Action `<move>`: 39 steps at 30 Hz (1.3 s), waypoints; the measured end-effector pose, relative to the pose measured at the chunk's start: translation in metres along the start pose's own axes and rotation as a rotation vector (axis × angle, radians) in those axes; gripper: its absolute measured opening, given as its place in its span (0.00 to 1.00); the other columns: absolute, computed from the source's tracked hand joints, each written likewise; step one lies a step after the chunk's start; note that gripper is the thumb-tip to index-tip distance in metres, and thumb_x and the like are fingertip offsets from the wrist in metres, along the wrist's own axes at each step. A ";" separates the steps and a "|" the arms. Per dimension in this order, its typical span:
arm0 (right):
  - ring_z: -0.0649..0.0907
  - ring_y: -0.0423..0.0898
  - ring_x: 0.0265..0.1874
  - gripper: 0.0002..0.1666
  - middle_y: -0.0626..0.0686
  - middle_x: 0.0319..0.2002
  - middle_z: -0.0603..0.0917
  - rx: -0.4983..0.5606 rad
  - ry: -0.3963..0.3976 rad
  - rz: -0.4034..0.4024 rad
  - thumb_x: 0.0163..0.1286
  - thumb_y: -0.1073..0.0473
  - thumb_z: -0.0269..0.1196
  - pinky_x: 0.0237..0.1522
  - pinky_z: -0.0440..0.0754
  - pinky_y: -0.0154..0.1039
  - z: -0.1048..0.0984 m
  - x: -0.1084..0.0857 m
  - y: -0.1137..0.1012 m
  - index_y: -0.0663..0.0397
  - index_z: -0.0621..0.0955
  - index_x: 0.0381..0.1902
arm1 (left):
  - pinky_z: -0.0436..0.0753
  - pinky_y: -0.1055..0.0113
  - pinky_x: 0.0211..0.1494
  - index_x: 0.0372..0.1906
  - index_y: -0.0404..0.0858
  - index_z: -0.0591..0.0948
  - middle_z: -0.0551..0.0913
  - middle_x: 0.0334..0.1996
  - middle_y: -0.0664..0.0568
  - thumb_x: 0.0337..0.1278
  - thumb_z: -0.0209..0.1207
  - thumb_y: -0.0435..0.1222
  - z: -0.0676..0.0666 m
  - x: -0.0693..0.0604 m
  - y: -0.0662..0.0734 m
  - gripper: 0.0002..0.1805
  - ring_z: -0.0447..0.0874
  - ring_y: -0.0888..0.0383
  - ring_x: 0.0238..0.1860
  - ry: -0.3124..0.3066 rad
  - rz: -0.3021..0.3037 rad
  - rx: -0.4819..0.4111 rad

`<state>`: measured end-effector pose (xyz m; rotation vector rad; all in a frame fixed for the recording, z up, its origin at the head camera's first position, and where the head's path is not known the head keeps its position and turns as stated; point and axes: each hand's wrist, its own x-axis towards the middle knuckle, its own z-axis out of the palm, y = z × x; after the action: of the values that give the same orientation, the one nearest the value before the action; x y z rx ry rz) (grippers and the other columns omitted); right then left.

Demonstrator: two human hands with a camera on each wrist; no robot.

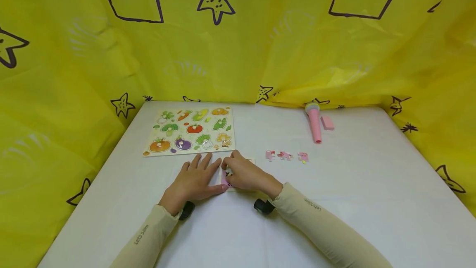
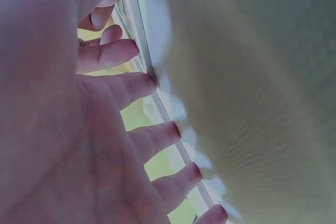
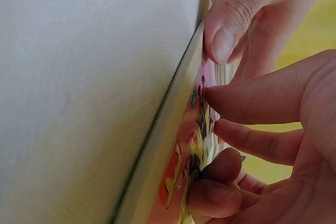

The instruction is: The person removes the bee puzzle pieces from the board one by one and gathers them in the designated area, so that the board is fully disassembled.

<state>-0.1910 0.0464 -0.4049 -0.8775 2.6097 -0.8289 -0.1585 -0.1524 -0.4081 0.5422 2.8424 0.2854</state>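
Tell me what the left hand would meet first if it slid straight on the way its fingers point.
Most likely the near edge of the vegetable board; the left hand looks just short of it or already touching; I can't tell which.

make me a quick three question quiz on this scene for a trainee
1. How many loose pieces lie right of the puzzle?
2. True or false: the left grip has its fingers spread.
3. Which lies nearest the mic: (a) the board, (b) the puzzle, (c) the block?

Key: 1. Three. 2. True. 3. (c).
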 end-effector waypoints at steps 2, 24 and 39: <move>0.79 0.50 0.36 0.14 0.57 0.49 0.73 0.012 0.005 -0.015 0.69 0.69 0.68 0.40 0.79 0.45 0.001 0.000 0.000 0.60 0.83 0.52 | 0.58 0.29 0.76 0.84 0.44 0.65 0.56 0.84 0.37 0.71 0.61 0.64 0.001 -0.001 -0.001 0.47 0.50 0.30 0.82 -0.002 -0.011 0.004; 0.78 0.44 0.32 0.12 0.48 0.34 0.83 0.117 0.074 -0.095 0.71 0.74 0.64 0.36 0.77 0.38 -0.003 0.002 0.012 0.58 0.86 0.48 | 0.58 0.28 0.76 0.85 0.49 0.64 0.57 0.84 0.37 0.71 0.62 0.63 0.003 0.002 0.000 0.46 0.51 0.30 0.82 0.016 0.009 -0.015; 0.76 0.41 0.30 0.08 0.46 0.30 0.80 0.204 0.176 -0.083 0.70 0.72 0.65 0.37 0.77 0.36 -0.003 -0.002 0.016 0.60 0.88 0.44 | 0.56 0.28 0.77 0.84 0.44 0.66 0.57 0.84 0.38 0.69 0.62 0.64 0.002 0.001 0.000 0.47 0.50 0.30 0.82 0.002 -0.016 -0.018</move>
<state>-0.1983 0.0598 -0.4118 -0.8959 2.5870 -1.2218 -0.1591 -0.1513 -0.4103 0.5149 2.8419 0.3086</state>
